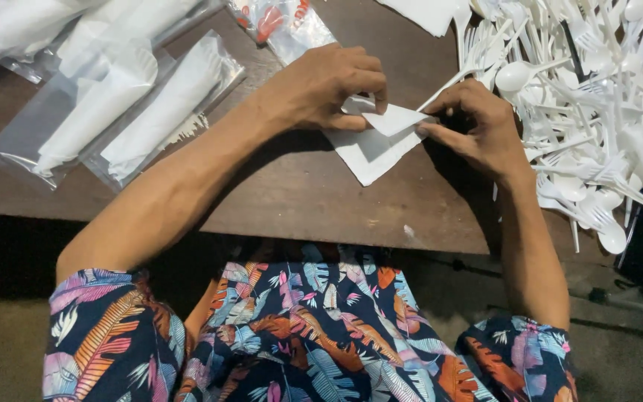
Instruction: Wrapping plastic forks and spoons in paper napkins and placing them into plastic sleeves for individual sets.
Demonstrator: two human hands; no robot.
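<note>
A: Status on your left hand point(329, 88)?

B: Your fingers are curled, thumb and fingertips pinched on the napkin point(372, 145) at its top edge. The napkin lies on the table point(277, 186), mid-frame, between both your hands, with one corner folded up.

A: Right hand point(478, 126)?

B: Closed too. Your thumb and forefinger grip the folded corner at its right tip. A white plastic utensil handle point(448, 83) runs out from under that hand; can't tell whether you're gripping it.

A: Surroundings?

B: Cutlery pile point(597, 97), white forks and spoons, just right of your right hand. Packed bags point(113, 104) at far left, well apart from the napkin.
</note>
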